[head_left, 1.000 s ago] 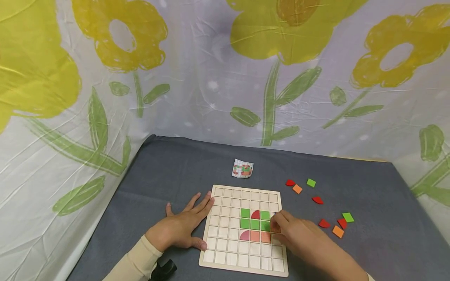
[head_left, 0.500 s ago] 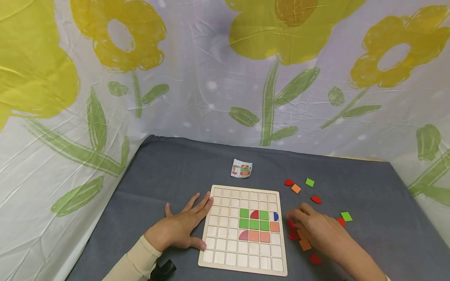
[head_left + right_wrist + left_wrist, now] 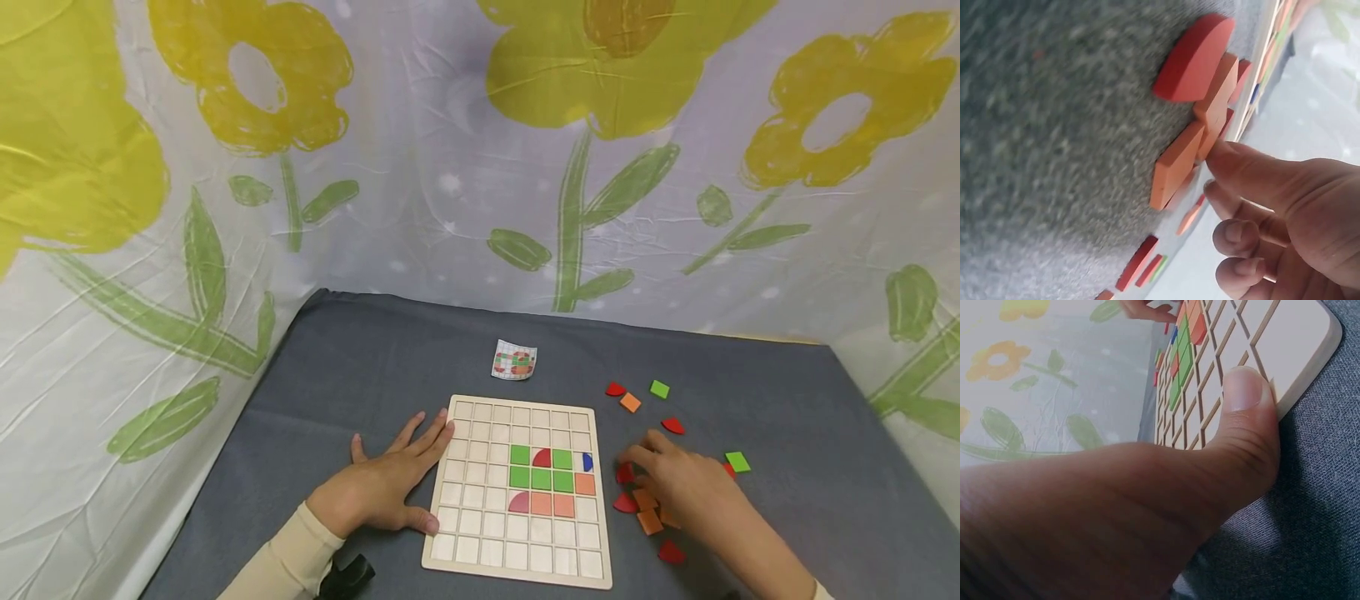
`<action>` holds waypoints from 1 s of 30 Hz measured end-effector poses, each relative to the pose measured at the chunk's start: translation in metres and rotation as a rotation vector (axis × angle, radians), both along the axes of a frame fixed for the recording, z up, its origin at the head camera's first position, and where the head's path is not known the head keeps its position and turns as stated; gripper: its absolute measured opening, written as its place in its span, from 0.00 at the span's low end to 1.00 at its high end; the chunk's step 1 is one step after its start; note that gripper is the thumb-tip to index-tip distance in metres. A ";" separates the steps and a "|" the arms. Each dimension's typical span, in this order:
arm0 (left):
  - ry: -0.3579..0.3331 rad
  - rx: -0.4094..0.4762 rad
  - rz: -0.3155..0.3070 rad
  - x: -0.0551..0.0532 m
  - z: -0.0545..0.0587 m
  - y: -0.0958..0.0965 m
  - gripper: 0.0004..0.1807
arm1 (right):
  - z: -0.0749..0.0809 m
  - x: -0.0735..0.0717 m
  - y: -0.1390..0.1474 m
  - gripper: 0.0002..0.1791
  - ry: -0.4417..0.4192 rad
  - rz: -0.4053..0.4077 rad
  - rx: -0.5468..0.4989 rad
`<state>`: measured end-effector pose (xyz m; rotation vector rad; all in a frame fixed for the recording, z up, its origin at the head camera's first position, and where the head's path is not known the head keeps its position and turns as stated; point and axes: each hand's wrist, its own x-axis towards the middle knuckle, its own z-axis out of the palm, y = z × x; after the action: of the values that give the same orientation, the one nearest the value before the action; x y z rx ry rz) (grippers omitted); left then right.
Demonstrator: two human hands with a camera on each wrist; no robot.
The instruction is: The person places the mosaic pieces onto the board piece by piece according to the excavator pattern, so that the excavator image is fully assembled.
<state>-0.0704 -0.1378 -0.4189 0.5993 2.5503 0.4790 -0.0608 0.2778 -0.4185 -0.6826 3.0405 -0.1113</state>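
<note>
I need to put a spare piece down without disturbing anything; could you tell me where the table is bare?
Bare grey cloth lies left of the left hand, behind the wooden board on both sides of the pattern card, and toward the far right corner beyond the green square. It is crowded right of the board, where the right hand works among red and orange pieces.

A makeshift tabletop play corner: a grey cloth-covered table (image 3: 420, 350) walled by a crinkled flower-print sheet (image 3: 450, 150) (yellow blooms, green leaves), with a wooden grid puzzle board (image 3: 480, 533).
</note>
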 end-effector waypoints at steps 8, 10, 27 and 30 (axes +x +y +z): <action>0.018 0.005 -0.001 0.001 0.002 0.001 0.70 | 0.000 0.001 0.004 0.14 0.020 -0.034 0.007; 0.015 0.007 0.000 0.001 0.002 0.000 0.70 | -0.001 0.001 0.003 0.15 0.024 -0.031 -0.002; -0.001 -0.004 -0.002 -0.001 -0.001 0.000 0.68 | -0.005 -0.002 -0.005 0.15 0.047 -0.009 0.061; -0.001 -0.005 -0.004 -0.001 -0.001 0.000 0.68 | -0.005 0.000 -0.006 0.15 0.078 0.001 0.031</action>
<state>-0.0715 -0.1376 -0.4202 0.6019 2.5487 0.4713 -0.0604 0.2715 -0.4232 -0.7034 3.1088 -0.0375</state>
